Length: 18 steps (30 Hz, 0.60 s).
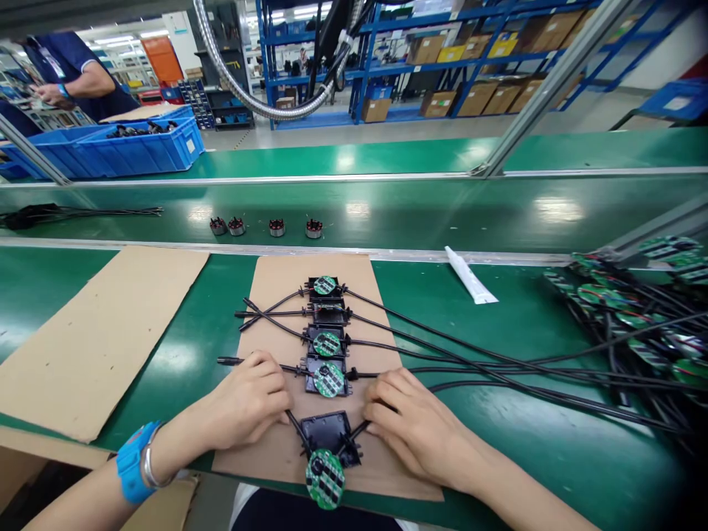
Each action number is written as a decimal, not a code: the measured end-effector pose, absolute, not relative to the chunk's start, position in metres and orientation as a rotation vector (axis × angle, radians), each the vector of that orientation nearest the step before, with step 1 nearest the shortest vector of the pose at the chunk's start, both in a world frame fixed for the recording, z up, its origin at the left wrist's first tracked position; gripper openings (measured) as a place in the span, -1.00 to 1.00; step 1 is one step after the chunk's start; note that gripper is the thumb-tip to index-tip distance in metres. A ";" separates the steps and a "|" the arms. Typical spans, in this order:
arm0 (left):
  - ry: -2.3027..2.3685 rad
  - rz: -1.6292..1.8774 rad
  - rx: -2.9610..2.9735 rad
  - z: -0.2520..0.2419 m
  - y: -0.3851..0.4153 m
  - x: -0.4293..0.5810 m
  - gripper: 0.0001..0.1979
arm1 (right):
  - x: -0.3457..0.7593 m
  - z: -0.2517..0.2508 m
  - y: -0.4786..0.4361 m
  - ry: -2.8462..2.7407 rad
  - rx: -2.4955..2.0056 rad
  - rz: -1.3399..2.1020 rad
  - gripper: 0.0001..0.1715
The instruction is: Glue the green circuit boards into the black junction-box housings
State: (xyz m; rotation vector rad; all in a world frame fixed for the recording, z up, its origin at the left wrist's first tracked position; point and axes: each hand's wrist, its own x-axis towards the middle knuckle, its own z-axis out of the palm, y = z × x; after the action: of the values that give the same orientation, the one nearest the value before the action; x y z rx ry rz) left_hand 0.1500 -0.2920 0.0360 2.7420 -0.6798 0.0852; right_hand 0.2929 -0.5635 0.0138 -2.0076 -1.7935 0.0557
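A black plastic housing (pixel 326 434) lies nearest me on the cardboard sheet (pixel 265 472). Its round green circuit board (pixel 325 479) hangs over the housing's front edge. My left hand (pixel 251 402) pinches the black cable (pixel 297 429) left of this housing, and my right hand (pixel 412 424) grips the cable (pixel 362 428) on its other side. Beyond them, several similar housings stand in a column, most with a green board (pixel 330 379) showing on top. Black cables run out from both sides of these. My fingertips are partly hidden.
At right lies a heap of cabled boards (pixel 625 295), with a white tube (pixel 470 276) nearby. Several small motor stators (pixel 276 227) sit behind the metal rail. Another cardboard sheet (pixel 105 332) is at left. Blue bins (pixel 138 151) and a person (pixel 82 74) are farther back.
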 end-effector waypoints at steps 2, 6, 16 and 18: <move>-0.679 0.192 2.717 0.039 -0.290 0.140 -0.83 | 0.294 0.016 -0.570 -1.756 -1.985 0.074 -0.80; -0.561 0.190 2.706 0.051 -0.291 0.114 -0.86 | 0.297 0.017 -0.584 -1.702 -2.022 0.171 -0.80; -0.248 0.126 2.913 0.016 -0.304 0.110 -0.79 | 0.291 -0.005 -0.582 -1.730 -2.183 -0.076 -0.72; -0.184 0.149 2.900 0.017 -0.302 0.112 -0.81 | 0.289 -0.005 -0.585 -1.712 -2.190 -0.076 -0.75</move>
State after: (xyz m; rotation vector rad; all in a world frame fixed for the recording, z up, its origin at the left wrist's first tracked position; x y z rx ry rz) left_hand 0.1116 -0.3021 0.0169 2.9001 -0.1843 0.1489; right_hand 0.2892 -0.5851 -0.0049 -2.1895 -1.7116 -0.0758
